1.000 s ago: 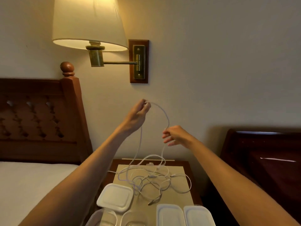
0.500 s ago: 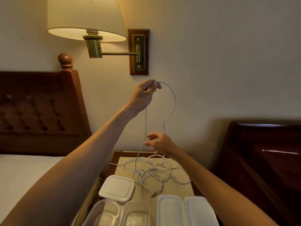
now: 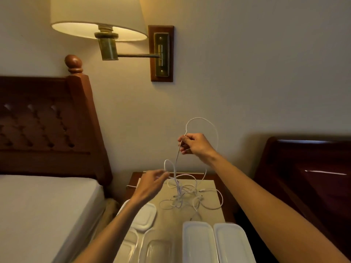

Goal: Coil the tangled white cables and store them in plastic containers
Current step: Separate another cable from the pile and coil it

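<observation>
A tangle of white cables (image 3: 187, 198) lies on the tan top of the nightstand (image 3: 214, 185). My right hand (image 3: 196, 146) is raised above it and pinches one cable, which arcs in a big loop (image 3: 202, 119) over the hand and falls back to the tangle. Lower and to the left, my left hand (image 3: 152, 184) pinches a small upright loop (image 3: 169, 168) of cable at its fingertips. Clear plastic containers (image 3: 157, 248) stand at the near edge, partly under my left forearm.
A square white lid (image 3: 147, 217) and two long white lids (image 3: 199, 242) lie by the containers. A bed with a wooden headboard (image 3: 47, 120) is on the left, dark wooden furniture (image 3: 303, 177) on the right, a wall lamp (image 3: 98, 25) above.
My left hand dropped from high near the lamp down to the tangle and took a small loop. My right hand rose from the nightstand and now holds the big loop.
</observation>
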{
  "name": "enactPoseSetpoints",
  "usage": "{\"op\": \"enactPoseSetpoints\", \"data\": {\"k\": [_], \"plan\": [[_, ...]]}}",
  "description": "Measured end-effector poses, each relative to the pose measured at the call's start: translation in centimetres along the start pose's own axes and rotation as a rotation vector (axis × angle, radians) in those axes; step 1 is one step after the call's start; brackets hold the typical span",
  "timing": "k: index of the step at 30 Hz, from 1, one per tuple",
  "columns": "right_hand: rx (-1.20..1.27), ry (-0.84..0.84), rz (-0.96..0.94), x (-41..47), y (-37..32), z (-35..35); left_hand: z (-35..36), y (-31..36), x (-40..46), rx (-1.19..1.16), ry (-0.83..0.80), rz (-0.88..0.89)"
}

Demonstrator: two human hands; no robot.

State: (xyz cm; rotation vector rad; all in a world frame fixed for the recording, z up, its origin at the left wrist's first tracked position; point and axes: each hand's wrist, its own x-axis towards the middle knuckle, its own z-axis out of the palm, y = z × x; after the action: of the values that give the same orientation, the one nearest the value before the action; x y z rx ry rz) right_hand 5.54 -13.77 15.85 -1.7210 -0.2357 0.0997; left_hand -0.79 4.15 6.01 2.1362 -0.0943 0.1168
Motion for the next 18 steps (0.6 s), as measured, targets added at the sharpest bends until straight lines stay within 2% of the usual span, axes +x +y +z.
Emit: {"op": "enactPoseSetpoints", "data": {"k": [4, 8, 11, 15, 18], "plan": [[-0.036, -0.008, 0.011, 0.1, -0.8, 0.2, 1.9, -1.0, -0.8, -0.028, 0.16, 0.063], [-0.037, 0.008, 0.013, 0.4, -2.0, -0.1, 2.4, -0.9, -0.2, -0.169, 0.302, -0.044], [-0.059, -0.04, 0.01, 0.3, -2.5, -0.2, 2.7, -0.5, 0.4, -0.229, 0.319, 0.019], [-0.071, -0.042, -0.008, 0.2, -3.2, 0.1, 3.0, -0.5, 0.8, -0.184, 0.373, 0.038], [0.146, 0.114, -0.116, 1.2, -6.0, -0.7, 4.5, -3.0, -0.2, 0.094, 0.221, 0.082]]}}
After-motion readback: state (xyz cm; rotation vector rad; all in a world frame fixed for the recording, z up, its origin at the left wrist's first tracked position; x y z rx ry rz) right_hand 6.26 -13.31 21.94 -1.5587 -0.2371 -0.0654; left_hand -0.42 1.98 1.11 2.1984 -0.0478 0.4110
